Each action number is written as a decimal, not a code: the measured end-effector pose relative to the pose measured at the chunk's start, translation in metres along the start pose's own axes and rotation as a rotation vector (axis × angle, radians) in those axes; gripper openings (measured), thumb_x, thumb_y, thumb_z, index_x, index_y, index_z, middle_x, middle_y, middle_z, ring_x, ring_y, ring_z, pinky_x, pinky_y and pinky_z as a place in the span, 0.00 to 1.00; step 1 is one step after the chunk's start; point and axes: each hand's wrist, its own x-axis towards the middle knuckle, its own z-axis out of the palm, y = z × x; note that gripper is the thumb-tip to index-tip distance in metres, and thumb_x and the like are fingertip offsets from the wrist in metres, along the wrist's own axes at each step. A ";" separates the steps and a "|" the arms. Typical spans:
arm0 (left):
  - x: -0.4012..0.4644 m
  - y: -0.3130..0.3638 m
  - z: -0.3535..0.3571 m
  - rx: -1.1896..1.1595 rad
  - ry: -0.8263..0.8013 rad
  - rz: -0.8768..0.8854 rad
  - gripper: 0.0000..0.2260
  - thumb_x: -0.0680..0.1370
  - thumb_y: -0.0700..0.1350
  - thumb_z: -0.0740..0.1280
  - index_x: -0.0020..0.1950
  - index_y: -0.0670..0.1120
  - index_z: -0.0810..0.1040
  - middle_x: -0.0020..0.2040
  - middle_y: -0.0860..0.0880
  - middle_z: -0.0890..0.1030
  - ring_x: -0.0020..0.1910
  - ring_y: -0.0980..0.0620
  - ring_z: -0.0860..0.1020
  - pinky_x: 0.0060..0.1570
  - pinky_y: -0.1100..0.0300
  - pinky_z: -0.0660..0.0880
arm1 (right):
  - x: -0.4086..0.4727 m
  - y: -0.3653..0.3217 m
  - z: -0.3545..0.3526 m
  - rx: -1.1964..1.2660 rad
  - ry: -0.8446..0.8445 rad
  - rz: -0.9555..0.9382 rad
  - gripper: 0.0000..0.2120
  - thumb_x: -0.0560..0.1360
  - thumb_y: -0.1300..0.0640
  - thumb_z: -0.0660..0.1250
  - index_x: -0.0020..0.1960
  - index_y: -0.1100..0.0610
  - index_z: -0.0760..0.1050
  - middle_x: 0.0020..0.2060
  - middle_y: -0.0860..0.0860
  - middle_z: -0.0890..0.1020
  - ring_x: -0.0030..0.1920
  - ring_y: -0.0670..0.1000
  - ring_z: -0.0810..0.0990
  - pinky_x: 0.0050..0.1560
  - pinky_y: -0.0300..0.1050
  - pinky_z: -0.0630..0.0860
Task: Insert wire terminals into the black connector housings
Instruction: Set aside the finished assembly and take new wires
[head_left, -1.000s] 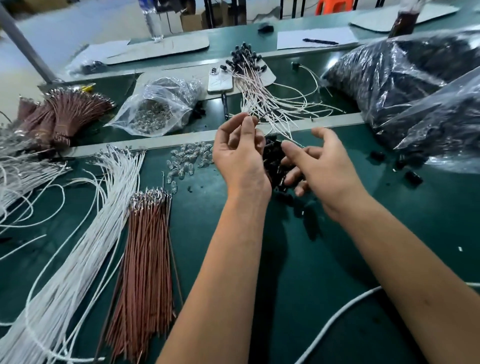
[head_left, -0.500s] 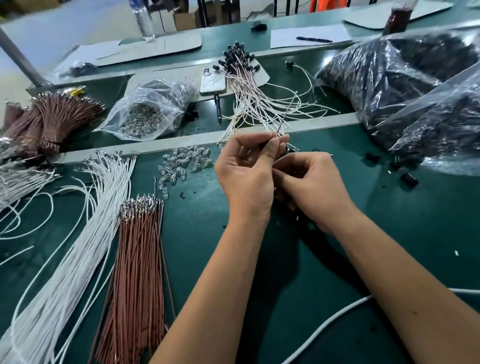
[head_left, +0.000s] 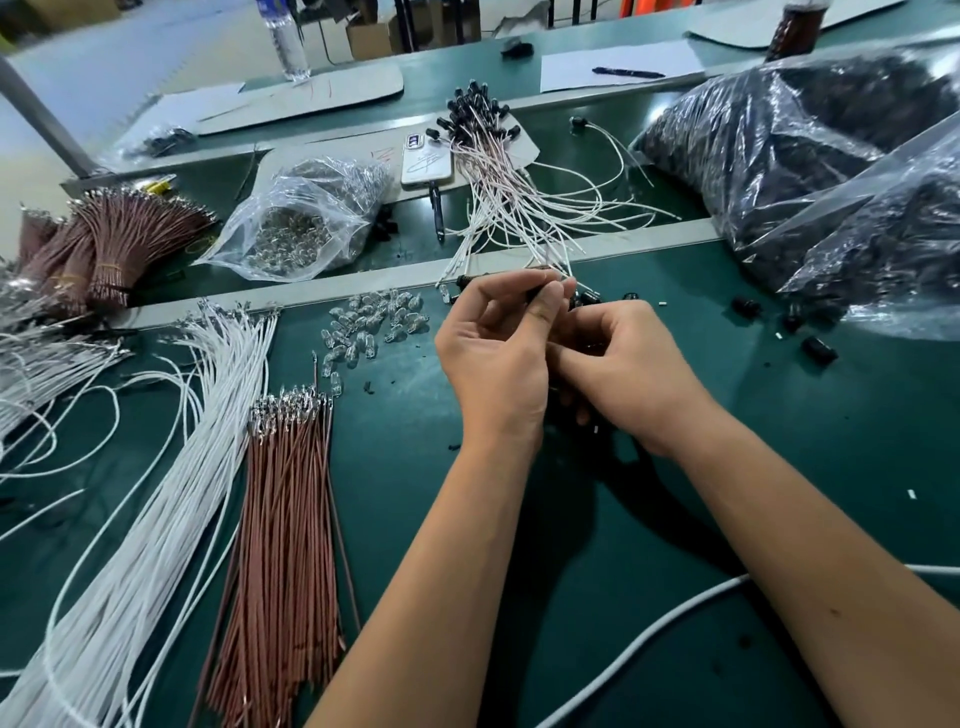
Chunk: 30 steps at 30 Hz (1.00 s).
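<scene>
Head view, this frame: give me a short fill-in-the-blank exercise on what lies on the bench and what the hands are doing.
1. The phone lies face ____.
2. Beside the loose white wires lies a straight bundle coloured ____.
3. The small clear bulbs lie to the ____ of the left hand.
4. The right hand rests ____ the left hand.

Missing words: down; brown; left; against

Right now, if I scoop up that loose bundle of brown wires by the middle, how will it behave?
The brown wires would probably droop at both ends, being long and thin. Nothing visibly ties them, so strands may well slip out and scatter. They look light, and the metal terminals at their far tips might snag the neighbouring white wires.
</scene>
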 end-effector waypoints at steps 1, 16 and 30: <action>0.001 0.001 -0.002 0.026 -0.005 0.008 0.09 0.75 0.27 0.71 0.49 0.40 0.80 0.46 0.37 0.85 0.47 0.40 0.85 0.51 0.48 0.82 | 0.000 0.000 0.000 -0.005 -0.021 0.005 0.07 0.79 0.62 0.71 0.42 0.61 0.81 0.26 0.56 0.80 0.21 0.52 0.75 0.20 0.39 0.68; 0.018 0.001 -0.040 0.438 -0.060 0.015 0.11 0.74 0.30 0.73 0.49 0.45 0.86 0.42 0.42 0.86 0.42 0.47 0.85 0.45 0.61 0.80 | 0.004 -0.007 -0.012 0.514 0.120 -0.014 0.05 0.76 0.68 0.74 0.47 0.61 0.79 0.40 0.59 0.87 0.37 0.53 0.87 0.29 0.38 0.78; 0.020 0.002 -0.042 0.269 -0.117 -0.038 0.14 0.71 0.28 0.76 0.54 0.37 0.79 0.49 0.39 0.86 0.48 0.42 0.85 0.54 0.53 0.82 | 0.006 -0.008 -0.012 0.481 0.359 -0.117 0.07 0.74 0.64 0.77 0.45 0.57 0.80 0.43 0.59 0.88 0.37 0.53 0.86 0.27 0.39 0.75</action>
